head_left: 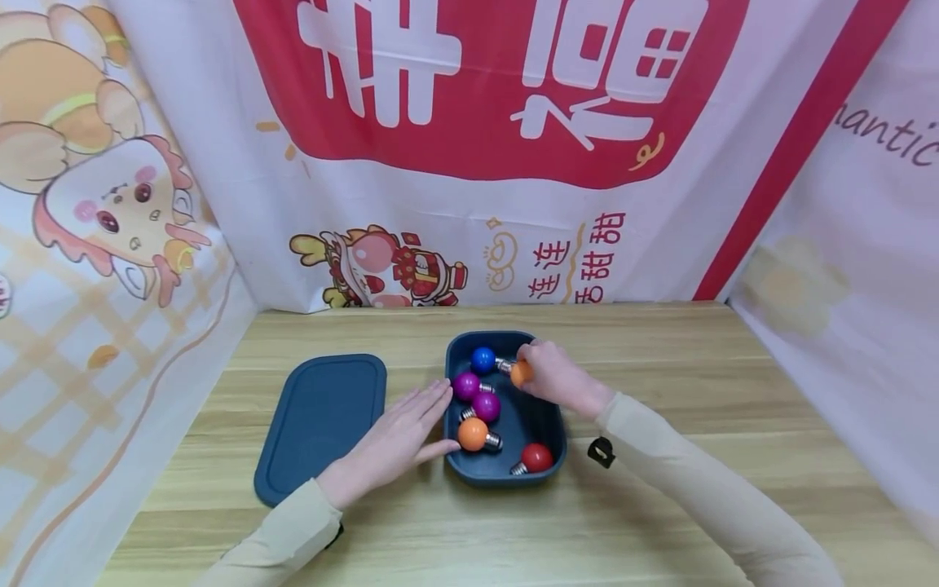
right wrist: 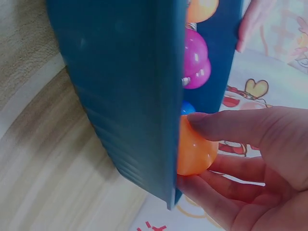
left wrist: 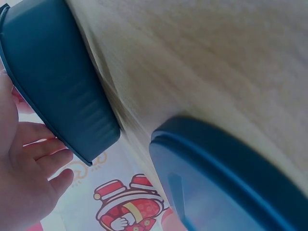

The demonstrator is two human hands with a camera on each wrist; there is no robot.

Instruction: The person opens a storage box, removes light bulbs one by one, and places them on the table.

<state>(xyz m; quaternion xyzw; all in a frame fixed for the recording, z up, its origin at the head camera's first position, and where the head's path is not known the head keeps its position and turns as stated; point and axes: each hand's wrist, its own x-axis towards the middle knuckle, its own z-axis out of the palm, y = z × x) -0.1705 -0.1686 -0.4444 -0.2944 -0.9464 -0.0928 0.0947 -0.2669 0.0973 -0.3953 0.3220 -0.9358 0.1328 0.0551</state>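
My right hand [head_left: 555,378] pinches an orange light bulb [right wrist: 196,149] between thumb and fingers at the far right part of a dark blue box [head_left: 539,425]. The bulb's metal base points left, close to a blue bulb [head_left: 483,359]. My left hand [head_left: 399,434], fingers straight, rests against the box's left rim. Inside the box lie two purple bulbs [head_left: 486,406], another orange bulb [head_left: 473,434] near the left wall and a red bulb [head_left: 536,458] in the near right corner. In the left wrist view, the left fingers [left wrist: 44,149] touch the box's rim.
A dark blue lid [head_left: 323,424] lies flat on the wooden table [head_left: 645,522], left of the box and beside the left forearm. Printed cloth [head_left: 411,187] hangs behind the table and along both sides.
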